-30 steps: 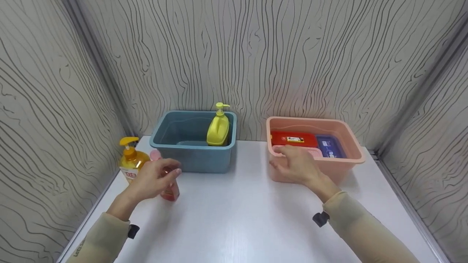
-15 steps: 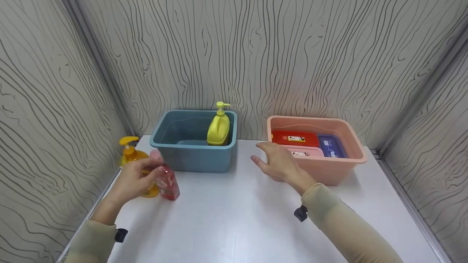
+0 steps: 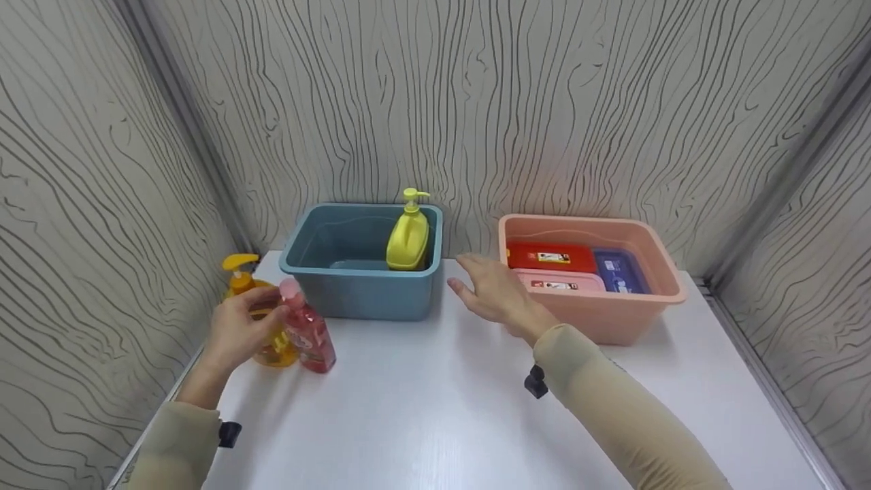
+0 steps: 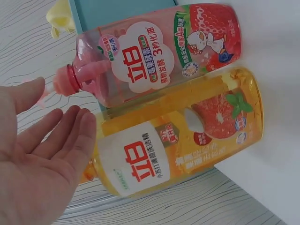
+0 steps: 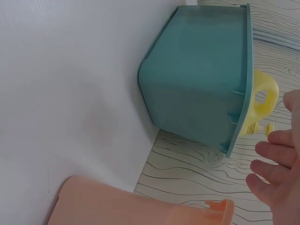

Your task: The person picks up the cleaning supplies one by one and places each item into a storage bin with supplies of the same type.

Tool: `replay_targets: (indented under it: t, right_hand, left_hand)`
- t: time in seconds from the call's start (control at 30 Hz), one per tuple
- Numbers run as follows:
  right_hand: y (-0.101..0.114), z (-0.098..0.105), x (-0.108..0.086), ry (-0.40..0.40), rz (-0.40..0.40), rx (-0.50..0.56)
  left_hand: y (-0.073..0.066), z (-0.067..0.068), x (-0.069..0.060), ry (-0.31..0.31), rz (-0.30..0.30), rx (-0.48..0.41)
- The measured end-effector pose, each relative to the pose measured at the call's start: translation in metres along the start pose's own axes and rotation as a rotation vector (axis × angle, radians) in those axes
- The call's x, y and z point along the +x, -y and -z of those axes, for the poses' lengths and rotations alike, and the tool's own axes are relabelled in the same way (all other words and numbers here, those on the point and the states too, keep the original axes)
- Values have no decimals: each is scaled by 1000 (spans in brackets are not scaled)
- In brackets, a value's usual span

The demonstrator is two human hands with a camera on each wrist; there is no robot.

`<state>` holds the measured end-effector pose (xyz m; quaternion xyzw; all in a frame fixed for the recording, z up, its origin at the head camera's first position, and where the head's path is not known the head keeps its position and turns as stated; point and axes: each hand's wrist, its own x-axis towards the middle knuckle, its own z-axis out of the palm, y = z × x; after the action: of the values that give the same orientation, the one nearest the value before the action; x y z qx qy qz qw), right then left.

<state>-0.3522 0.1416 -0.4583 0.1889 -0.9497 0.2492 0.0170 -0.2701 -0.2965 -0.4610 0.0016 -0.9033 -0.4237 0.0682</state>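
Observation:
My left hand (image 3: 238,327) is at the necks of two pump bottles that stand close together on the left. The pink dish soap bottle (image 4: 159,54) has strawberries on its label. Beside it is the amber dish soap bottle (image 4: 183,136), partly behind my hand in the head view. My left thumb and loosely bent fingers are spread, not closed round either neck; whether they touch is unclear. My right hand (image 3: 497,292) hovers with spread fingers between the blue bin (image 3: 360,296) and the pink bin (image 3: 585,316), holding nothing.
A yellow pump bottle (image 3: 408,241) stands inside the blue bin at its right end. In the pink bin lie a red pack (image 3: 565,257), a pink pack (image 3: 578,280) and a blue pack (image 3: 620,272). Wood-patterned panels (image 3: 463,102) enclose the white table (image 3: 422,408).
My right hand has moved left, away from the pink bin. My left hand has drawn back left from in front of the pink bottle, leaving more of that bottle visible.

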Motion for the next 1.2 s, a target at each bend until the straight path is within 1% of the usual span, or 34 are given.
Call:
replay_targets:
  t: [0.07, 0.27, 0.43, 0.63, 0.7, 0.87, 0.93, 1.0, 1.07, 1.2]
  right_hand:
    - [1, -3, 6, 19, 9, -28]
    - [2, -17, 24, 54, 110, -124]
    - [5, -23, 29, 85, 113, -129]
    - [11, -24, 33, 122, 115, -128]
    - [13, -24, 35, 127, 118, -132]
    - [15, -28, 40, 149, 136, -131]
    - [15, -30, 41, 157, 133, -135]
    - [14, -31, 42, 157, 130, -140]
    - [14, -32, 43, 153, 127, -148]
    - [13, -34, 45, 149, 138, -177]
  left_hand:
    - [-1, -3, 3, 0, 13, -31]
    - [-1, -13, 11, -1, 37, -98]
    - [0, -18, 16, 9, 43, -148]
    - [-2, -19, 17, -13, 86, -202]
    - [-3, -18, 17, -10, 77, -216]
    - [1, -14, 16, 33, -8, -242]
    - [3, -13, 16, 50, -32, -255]
    - [5, -12, 16, 55, -36, -272]
    - [6, -12, 16, 50, -27, -285]
    - [5, -14, 16, 3, 15, -281]
